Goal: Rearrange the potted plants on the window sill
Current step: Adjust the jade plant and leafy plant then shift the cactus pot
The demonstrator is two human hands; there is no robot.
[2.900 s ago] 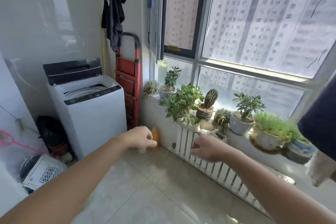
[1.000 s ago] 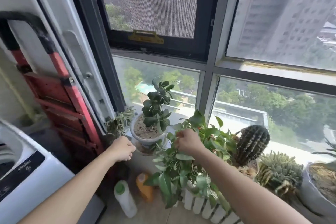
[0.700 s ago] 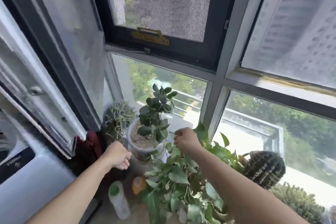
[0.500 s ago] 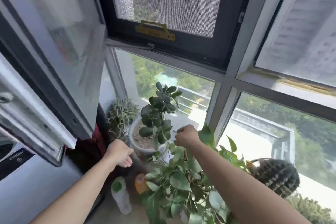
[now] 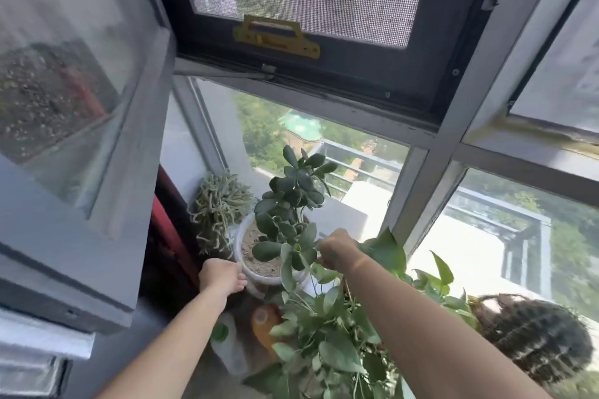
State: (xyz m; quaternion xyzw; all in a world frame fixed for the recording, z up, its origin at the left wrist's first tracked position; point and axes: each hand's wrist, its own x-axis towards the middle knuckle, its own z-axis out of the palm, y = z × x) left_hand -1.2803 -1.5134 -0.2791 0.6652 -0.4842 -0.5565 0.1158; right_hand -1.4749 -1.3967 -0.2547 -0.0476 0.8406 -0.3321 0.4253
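Observation:
A jade plant point(image 5: 291, 204) with thick round leaves grows in a white pot point(image 5: 240, 236) at the left end of the window sill. My left hand point(image 5: 222, 277) presses against the pot's lower left wall, fingers curled around it. My right hand point(image 5: 337, 253) is at the pot's right side with curled fingers, its fingertips hidden behind jade leaves. A trailing grey-green succulent point(image 5: 220, 204) sits in the corner just left of the pot. A leafy green plant point(image 5: 334, 334) spreads under my right forearm. A round cactus point(image 5: 534, 334) stands at the right.
An open window sash point(image 5: 81, 139) hangs close on the left, above my left arm. The screened window with a brass handle point(image 5: 275, 37) is overhead. Below the sill stand an orange bottle point(image 5: 264, 324) and a white bottle with a green cap point(image 5: 227, 343).
I have come close to the sill from across the room. Both hands have reached forward to the jade plant's pot, the left now touching its wall, the right at its far side.

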